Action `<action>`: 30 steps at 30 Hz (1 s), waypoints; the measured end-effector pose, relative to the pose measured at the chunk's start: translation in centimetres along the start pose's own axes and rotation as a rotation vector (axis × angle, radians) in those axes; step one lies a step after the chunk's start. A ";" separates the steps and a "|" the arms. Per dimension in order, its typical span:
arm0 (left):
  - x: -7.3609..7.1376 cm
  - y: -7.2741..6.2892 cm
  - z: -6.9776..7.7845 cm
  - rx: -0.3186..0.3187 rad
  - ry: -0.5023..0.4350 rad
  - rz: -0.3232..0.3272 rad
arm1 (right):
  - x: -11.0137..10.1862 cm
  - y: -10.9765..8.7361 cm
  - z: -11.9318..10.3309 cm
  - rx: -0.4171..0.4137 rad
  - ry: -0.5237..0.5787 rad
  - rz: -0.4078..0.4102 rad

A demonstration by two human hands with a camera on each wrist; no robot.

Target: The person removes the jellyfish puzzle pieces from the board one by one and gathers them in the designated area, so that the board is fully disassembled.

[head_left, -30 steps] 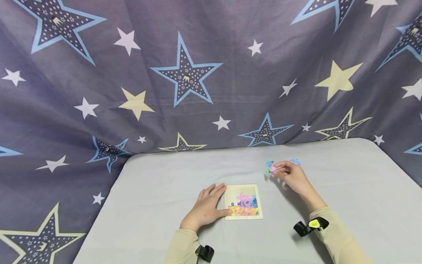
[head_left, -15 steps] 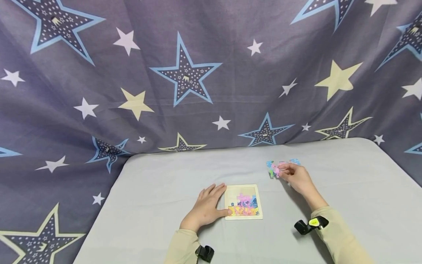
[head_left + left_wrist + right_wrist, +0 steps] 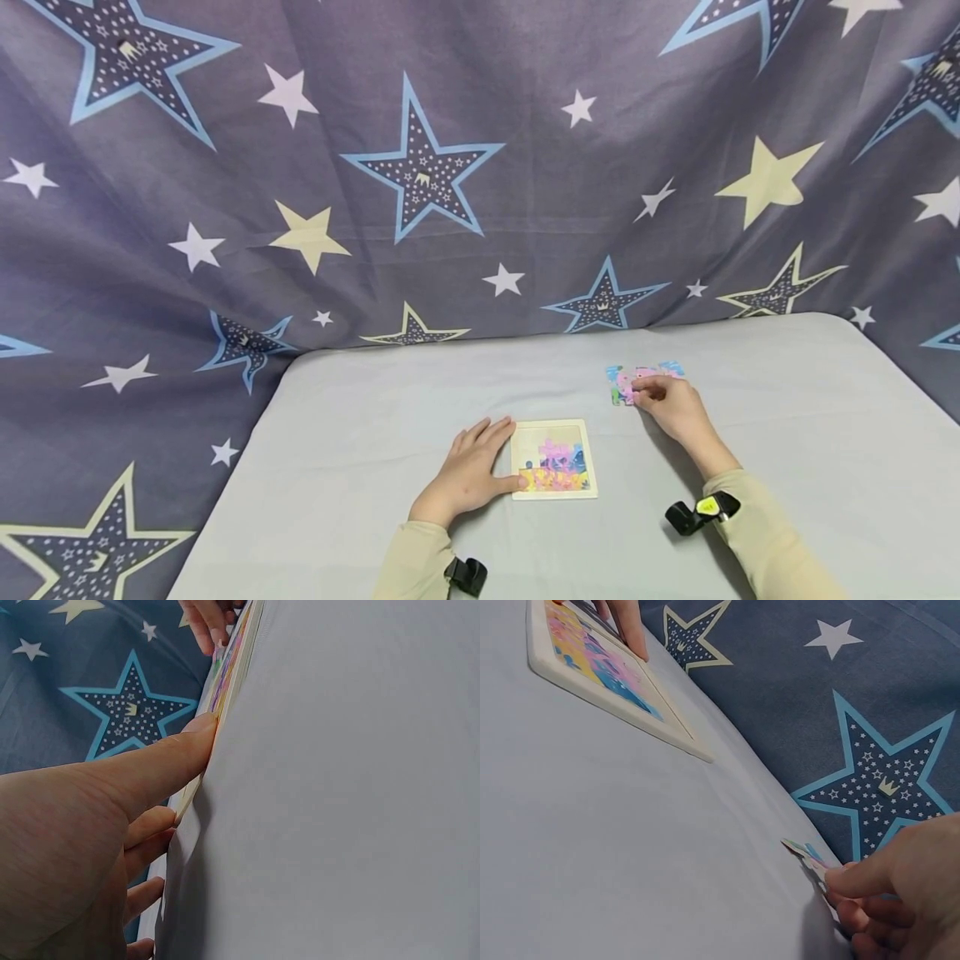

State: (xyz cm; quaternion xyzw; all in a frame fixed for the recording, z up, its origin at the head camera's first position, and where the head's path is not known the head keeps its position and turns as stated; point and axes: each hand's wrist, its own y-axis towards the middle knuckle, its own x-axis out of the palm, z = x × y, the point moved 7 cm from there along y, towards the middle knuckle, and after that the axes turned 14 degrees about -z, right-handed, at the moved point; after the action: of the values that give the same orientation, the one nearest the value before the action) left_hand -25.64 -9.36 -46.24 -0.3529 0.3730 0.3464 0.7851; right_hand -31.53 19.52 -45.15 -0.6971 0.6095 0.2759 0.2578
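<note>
A square puzzle tray (image 3: 555, 496) with a pale rim lies on the table, its lower part filled with pink, yellow and blue pieces. My left hand (image 3: 468, 475) rests along its left side with fingers extended, the thumb on the lower left corner. Farther back on the right, my right hand (image 3: 675, 408) pinches a pink puzzle piece (image 3: 628, 387) at the edge of a small group of blue and pink pieces. Thumb and fingers hide part of that group. In the right wrist view, the thumb (image 3: 855, 881) presses against the edge of thin puzzle pieces (image 3: 802, 851).
A light grey cloth covers the table (image 3: 375, 417). Behind it hangs a dark curtain (image 3: 480, 275) printed with stars. Black straps (image 3: 701, 512) sit on both sleeves.
My right hand has shifted slightly right and brought the pink piece down against the blue pieces, which now look closer together. The left hand and the tray have stayed still.
</note>
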 end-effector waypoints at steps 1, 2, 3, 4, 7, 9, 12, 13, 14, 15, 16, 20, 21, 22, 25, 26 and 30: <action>0.0 0.0 0.0 0.001 0.000 0.001 | -0.1 0.0 0.0 -0.002 0.000 0.000; 0.0 0.0 0.0 0.003 0.002 0.002 | -0.1 0.0 0.0 -0.004 0.001 0.000; 0.0 0.1 0.0 0.004 0.003 0.003 | -0.2 0.0 0.0 -0.006 0.002 -0.001; 0.0 0.1 0.0 0.006 0.004 0.004 | -0.3 0.0 0.0 -0.007 0.006 -0.002; 0.0 0.1 0.1 0.008 0.006 0.004 | -0.5 -0.1 0.0 -0.004 0.017 -0.007; 0.0 0.1 0.1 0.008 0.003 0.002 | -0.6 -0.3 -0.3 -0.007 0.034 -0.006; 0.0 0.1 0.0 0.006 0.000 0.002 | -0.6 -0.4 -1.1 -0.034 0.062 -0.003; 0.0 0.0 0.0 0.006 -0.002 0.001 | -0.5 -0.4 -1.4 -0.054 0.066 -0.009; 0.0 0.0 0.0 0.005 -0.003 0.002 | -0.3 -0.4 -1.8 -0.074 0.069 -0.018; 0.0 0.0 0.0 0.004 -0.003 0.002 | -0.1 -0.4 -2.2 -0.099 0.070 -0.029; 0.0 -0.1 0.0 0.003 -0.003 0.004 | 0.2 -0.4 -2.6 -0.121 0.075 -0.045; -0.1 -0.2 0.0 0.001 -0.010 0.007 | 1.5 -0.6 -4.2 -0.198 0.071 -0.128; -0.1 -0.2 0.0 0.002 -0.012 0.007 | 1.8 -0.8 -4.6 -0.212 0.070 -0.146; -0.1 -0.2 0.0 0.003 -0.012 0.007 | 2.1 -0.9 -4.9 -0.215 0.070 -0.166; 0.0 -0.1 0.0 0.002 -0.014 0.006 | 3.2 -1.2 -5.8 -0.215 0.067 -0.222; 0.0 -0.1 0.0 0.001 -0.015 0.006 | 3.5 -1.3 -6.1 -0.217 0.071 -0.237; 0.0 -0.1 0.0 0.001 -0.023 0.005 | 4.6 -1.8 -7.2 -0.227 0.066 -0.280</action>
State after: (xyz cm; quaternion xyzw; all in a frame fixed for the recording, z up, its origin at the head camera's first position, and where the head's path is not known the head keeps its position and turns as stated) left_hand -25.55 -9.44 -46.22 -0.3474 0.3650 0.3520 0.7888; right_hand -28.76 11.50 -43.15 -0.8084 0.4795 0.2815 0.1931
